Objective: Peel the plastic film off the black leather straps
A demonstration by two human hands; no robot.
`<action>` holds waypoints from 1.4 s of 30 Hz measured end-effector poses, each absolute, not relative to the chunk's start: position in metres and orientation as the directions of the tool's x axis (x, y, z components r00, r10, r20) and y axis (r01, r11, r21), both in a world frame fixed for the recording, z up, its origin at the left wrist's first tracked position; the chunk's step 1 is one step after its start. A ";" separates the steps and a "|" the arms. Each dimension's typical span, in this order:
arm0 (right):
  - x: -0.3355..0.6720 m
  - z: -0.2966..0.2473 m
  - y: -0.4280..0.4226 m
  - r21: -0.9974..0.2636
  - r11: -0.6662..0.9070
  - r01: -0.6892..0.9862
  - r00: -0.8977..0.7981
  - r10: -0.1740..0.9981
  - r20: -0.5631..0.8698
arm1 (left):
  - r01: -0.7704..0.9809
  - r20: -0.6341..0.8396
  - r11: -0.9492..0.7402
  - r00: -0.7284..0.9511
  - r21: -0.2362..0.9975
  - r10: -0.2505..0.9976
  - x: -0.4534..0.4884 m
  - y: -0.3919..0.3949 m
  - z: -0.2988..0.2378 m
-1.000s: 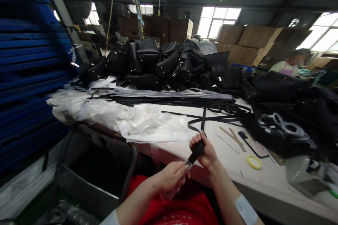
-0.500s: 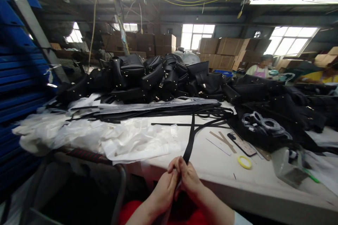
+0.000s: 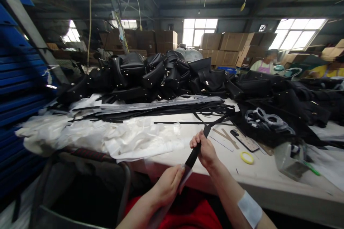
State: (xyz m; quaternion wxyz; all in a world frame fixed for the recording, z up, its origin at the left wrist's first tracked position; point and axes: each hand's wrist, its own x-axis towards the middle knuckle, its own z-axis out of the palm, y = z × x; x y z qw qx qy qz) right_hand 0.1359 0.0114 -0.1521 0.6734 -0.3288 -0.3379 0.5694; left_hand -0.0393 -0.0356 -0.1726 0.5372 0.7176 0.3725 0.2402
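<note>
My right hand (image 3: 205,149) is closed round a black strap (image 3: 192,157), above the table's front edge. Lower down and closer to my body, my left hand (image 3: 170,183) pinches the same strap where a clear plastic sleeve (image 3: 187,174) covers it. Below the left hand the sleeve hangs down, blurred, over my lap. Beyond the right hand the strap runs up to a bundle of black straps (image 3: 161,109) lying across the table. Some of these straps also lie in clear plastic.
Crumpled white plastic (image 3: 139,139) covers the table's left. At right are a phone (image 3: 245,141), a yellow tape ring (image 3: 246,157), a tape dispenser (image 3: 288,161) and clear coils (image 3: 266,120). Black bags (image 3: 172,75) are heaped behind. A dark bin (image 3: 83,193) stands at lower left. Two people sit far right.
My right hand has slid up and away along the strap, parting from my left hand. A stretch of strap now shows between them. My left hand stays low.
</note>
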 end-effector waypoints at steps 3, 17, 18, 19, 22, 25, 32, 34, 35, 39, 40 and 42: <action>0.114 -0.154 -0.013 -0.901 0.259 -0.349 0.088 0.966 0.244 | 0.259 0.025 -0.204 0.561 0.944 0.827 -0.030 -0.029 -0.162; 0.169 -0.118 0.003 -0.853 0.200 -0.482 0.111 0.980 0.167 | 0.262 0.022 -0.275 0.687 0.925 0.726 -0.035 -0.034 -0.151; 0.167 -0.119 0.003 -0.859 0.203 -0.470 0.092 0.979 0.181 | 0.245 0.025 -0.264 0.686 0.933 0.727 -0.035 -0.033 -0.152; 0.163 -0.120 0.001 -0.865 0.207 -0.458 0.073 0.978 0.196 | 0.233 0.030 -0.255 0.680 0.939 0.733 -0.034 -0.031 -0.152; 0.147 -0.128 -0.007 -0.889 0.216 -0.405 0.020 0.973 0.228 | 0.216 0.061 -0.259 0.647 0.941 0.760 -0.033 -0.028 -0.152; 0.128 -0.142 -0.019 -0.924 0.210 -0.319 -0.043 0.971 0.236 | 0.191 0.096 -0.263 0.608 0.946 0.788 -0.032 -0.025 -0.152; 0.113 -0.158 -0.028 -0.861 -0.055 -0.505 -0.165 0.986 0.033 | 0.152 0.059 -0.188 0.605 0.970 0.794 -0.029 -0.028 -0.166; 0.127 -0.150 -0.019 -0.771 -0.083 -0.631 -0.118 0.993 -0.010 | 0.149 -0.035 -0.082 0.651 0.985 0.758 -0.029 -0.030 -0.172; 0.135 -0.144 -0.013 -0.713 -0.104 -0.693 -0.113 0.993 -0.035 | 0.138 -0.088 -0.009 0.680 0.990 0.728 -0.029 -0.031 -0.175; 0.162 -0.130 0.003 -0.572 -0.186 -0.799 -0.164 0.982 -0.090 | 0.099 -0.150 0.115 0.727 0.988 0.670 -0.031 -0.031 -0.184; 0.165 -0.129 0.005 -0.576 -0.187 -0.795 -0.163 0.982 -0.094 | 0.096 -0.140 0.103 0.723 0.990 0.677 -0.031 -0.030 -0.186; 0.167 -0.131 0.007 -0.611 -0.180 -0.771 -0.144 0.984 -0.108 | 0.082 -0.120 0.088 0.719 0.993 0.685 -0.032 -0.027 -0.188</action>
